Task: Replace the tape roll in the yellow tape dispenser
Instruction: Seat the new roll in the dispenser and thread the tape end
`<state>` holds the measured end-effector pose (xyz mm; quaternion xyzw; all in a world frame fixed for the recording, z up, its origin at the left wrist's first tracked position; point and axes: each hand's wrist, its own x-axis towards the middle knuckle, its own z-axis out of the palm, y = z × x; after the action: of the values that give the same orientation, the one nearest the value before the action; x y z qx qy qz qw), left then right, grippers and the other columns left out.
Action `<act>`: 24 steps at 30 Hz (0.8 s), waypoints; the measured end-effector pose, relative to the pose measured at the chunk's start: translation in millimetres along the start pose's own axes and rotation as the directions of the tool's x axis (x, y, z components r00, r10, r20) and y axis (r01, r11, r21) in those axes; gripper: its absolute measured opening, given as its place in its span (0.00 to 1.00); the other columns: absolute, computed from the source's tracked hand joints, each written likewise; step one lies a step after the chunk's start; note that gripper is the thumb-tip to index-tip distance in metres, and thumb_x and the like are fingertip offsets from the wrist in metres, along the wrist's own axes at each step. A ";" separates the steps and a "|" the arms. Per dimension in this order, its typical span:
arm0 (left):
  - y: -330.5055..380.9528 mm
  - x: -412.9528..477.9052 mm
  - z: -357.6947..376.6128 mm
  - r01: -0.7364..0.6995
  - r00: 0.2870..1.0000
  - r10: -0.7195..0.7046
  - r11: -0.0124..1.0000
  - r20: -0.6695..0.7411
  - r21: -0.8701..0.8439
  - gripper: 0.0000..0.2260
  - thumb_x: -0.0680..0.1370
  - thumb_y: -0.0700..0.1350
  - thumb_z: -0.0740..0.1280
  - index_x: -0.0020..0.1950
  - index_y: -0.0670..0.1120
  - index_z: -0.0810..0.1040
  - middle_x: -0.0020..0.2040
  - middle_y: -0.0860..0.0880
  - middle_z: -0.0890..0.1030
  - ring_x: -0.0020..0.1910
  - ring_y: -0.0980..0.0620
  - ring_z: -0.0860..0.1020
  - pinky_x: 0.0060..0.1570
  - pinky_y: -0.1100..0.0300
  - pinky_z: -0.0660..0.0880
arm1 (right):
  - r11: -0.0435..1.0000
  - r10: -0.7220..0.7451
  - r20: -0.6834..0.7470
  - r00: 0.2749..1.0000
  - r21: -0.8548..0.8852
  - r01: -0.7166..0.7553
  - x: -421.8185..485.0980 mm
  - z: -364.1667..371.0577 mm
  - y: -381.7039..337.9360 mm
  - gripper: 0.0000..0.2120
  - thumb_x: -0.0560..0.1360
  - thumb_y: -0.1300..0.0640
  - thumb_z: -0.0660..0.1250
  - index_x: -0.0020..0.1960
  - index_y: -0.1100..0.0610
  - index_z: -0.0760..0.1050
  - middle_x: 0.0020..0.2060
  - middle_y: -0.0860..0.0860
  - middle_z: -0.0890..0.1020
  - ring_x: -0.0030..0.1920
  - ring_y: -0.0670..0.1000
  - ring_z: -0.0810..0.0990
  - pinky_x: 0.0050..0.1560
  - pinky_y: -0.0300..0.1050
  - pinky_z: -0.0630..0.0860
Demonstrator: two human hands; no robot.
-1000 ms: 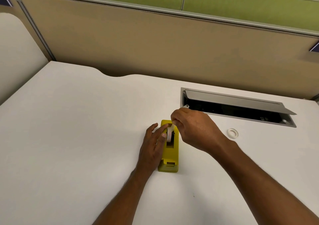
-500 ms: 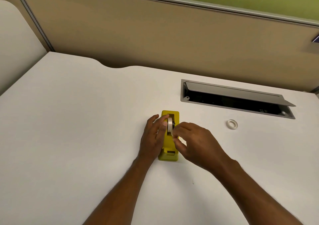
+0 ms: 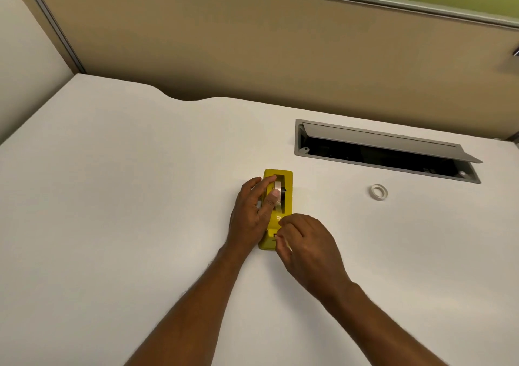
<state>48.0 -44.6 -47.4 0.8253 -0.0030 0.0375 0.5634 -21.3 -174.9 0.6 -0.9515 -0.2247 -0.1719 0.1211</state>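
Note:
The yellow tape dispenser (image 3: 287,179) lies on the white desk (image 3: 126,211), its long side running away from me. A tape roll (image 3: 278,188) stands in its slot. My left hand (image 3: 252,214) rests against the dispenser's left side, thumb on the roll, holding it steady. My right hand (image 3: 306,242) is at the dispenser's near end, fingers pinched on the clear tape end (image 3: 278,219) drawn from the roll toward the cutter. A second small white tape roll (image 3: 379,192) lies flat on the desk to the right.
A grey cable hatch (image 3: 384,152) with its lid tilted open sits in the desk behind and right of the dispenser. A tan partition panel (image 3: 252,42) closes off the desk's far edge.
My right hand came back from the far end of the dispenser to its near end, drawing the tape end along. The left hand stayed on the dispenser.

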 end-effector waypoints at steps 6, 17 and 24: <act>0.8 0.0 -0.6 -0.001 1.000 0.001 1.000 -0.004 -0.011 0.22 0.76 0.59 0.57 0.68 0.53 0.70 0.70 0.47 0.71 0.68 0.49 0.69 0.67 0.51 0.69 | 1.000 -0.004 -0.052 0.999 0.009 0.004 -3.0 3.5 1.3 0.10 0.74 0.53 0.65 0.44 0.59 0.79 0.42 0.55 0.84 0.41 0.55 0.82 0.45 0.46 0.79; 3.8 -1.1 -1.9 0.017 1.000 -0.017 1.000 0.011 -0.007 0.24 0.75 0.59 0.59 0.69 0.53 0.69 0.70 0.47 0.71 0.67 0.48 0.70 0.65 0.45 0.71 | 1.000 0.004 -0.084 0.996 -0.012 -0.005 -11.1 9.4 -1.6 0.08 0.74 0.54 0.67 0.45 0.59 0.78 0.43 0.55 0.84 0.44 0.55 0.82 0.53 0.48 0.77; 5.0 -2.0 -2.0 0.014 1.000 -0.014 1.000 0.012 0.003 0.24 0.75 0.59 0.60 0.69 0.52 0.69 0.69 0.47 0.71 0.67 0.48 0.70 0.64 0.44 0.72 | 0.995 -0.025 -0.108 0.994 -0.094 0.015 -17.6 12.3 -4.6 0.08 0.72 0.55 0.69 0.45 0.60 0.80 0.44 0.57 0.85 0.48 0.57 0.83 0.61 0.54 0.71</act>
<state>45.6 -44.6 -42.1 0.8263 -0.0005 0.0286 0.5624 -34.9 -173.9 -16.6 -0.9429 -0.2191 -0.2352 0.0869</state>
